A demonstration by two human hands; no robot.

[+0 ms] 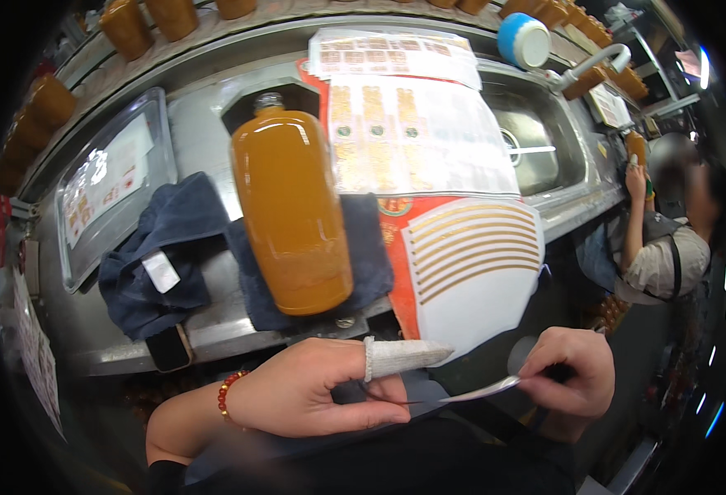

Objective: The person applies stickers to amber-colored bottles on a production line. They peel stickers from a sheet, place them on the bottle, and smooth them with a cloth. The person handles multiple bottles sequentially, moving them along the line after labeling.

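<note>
My left hand (313, 392) sits low in front of me, a white cot (400, 356) over the index finger, which points right. Thumb and lower fingers are curled in; between them runs the near end of a thin strip (470, 391), seen edge-on. A red bead bracelet (228, 392) is on that wrist.

My right hand (568, 371) is closed in a pinch on the far end of the same strip, fingertips pressed together over it. The strip spans the gap between both hands, nearly level. Whether the left hand truly clamps it or only touches it, I cannot tell.

Just above the hands, a white sheet (470, 272) with curved gold stripes overhangs the counter edge, its orange border toward the left. Behind it lie more label sheets (417, 132) across the steel counter (206, 326) and over part of the sink (544, 148).

A bottle (290, 206) of orange liquid lies on its side on a dark blue cloth (161, 247), cap pointing away from me. To the left is a metal tray (153, 115) holding a printed sheet. More orange bottles (128, 29) stand in a row along the back ledge.

At far right another person (668, 247) stands at the counter, one hand raised to a bottle.
</note>
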